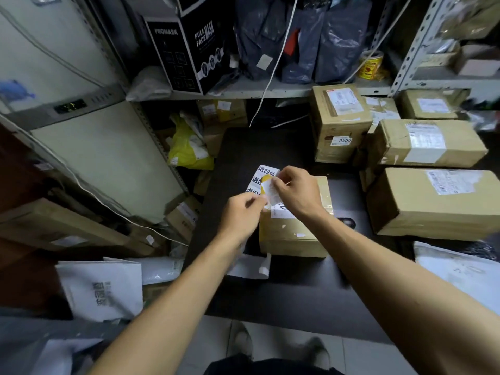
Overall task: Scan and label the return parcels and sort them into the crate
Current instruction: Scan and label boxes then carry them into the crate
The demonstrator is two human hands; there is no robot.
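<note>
1. Return parcels: three big cardboard boxes sit on the right side of the black table — the nearest long box, another behind it, and an upright box marked 0300.
2. A smaller cardboard parcel lies mid-table, directly under the person's hands.
3. A white poly mailer lies off the table's left edge, low down.
4. The right hand pinches a small white label between thumb and fingertips, above the parcel's far end.
5. The left hand, fingers curled, pinches the strip of printed stickers at its lower end.
</note>
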